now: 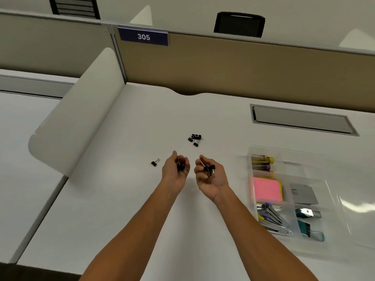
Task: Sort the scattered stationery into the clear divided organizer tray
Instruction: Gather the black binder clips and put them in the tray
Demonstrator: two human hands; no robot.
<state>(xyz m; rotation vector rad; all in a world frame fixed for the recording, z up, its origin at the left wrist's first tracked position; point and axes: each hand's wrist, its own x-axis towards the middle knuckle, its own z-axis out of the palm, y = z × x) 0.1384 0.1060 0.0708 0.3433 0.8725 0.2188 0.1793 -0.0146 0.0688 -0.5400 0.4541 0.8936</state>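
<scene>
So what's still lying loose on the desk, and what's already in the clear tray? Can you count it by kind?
Loose binder clips on the desk: 4, one alone and a cluster of about 3
Marker pens in the tray: 3
Sticky note pads: 1 stack
Grey cards: 1
Staplers or similar tools: count unclear
Total countable: 9, plus clips held in the left hand and right hand.

The white desk [121, 209] lay bare over most of its near and left side, giving open passage there. At 12 o'clock from the hands, a small cluster of clips [195, 139] sat in the way; a lone clip [155, 162] lay at 9 o'clock, just beside the left hand [175, 169]. At 3 o'clock the tray [332, 199] blocked the right side. A curved divider [77, 122] walled off 10 o'clock, and the partition [233, 69] closed 12 o'clock.
</scene>
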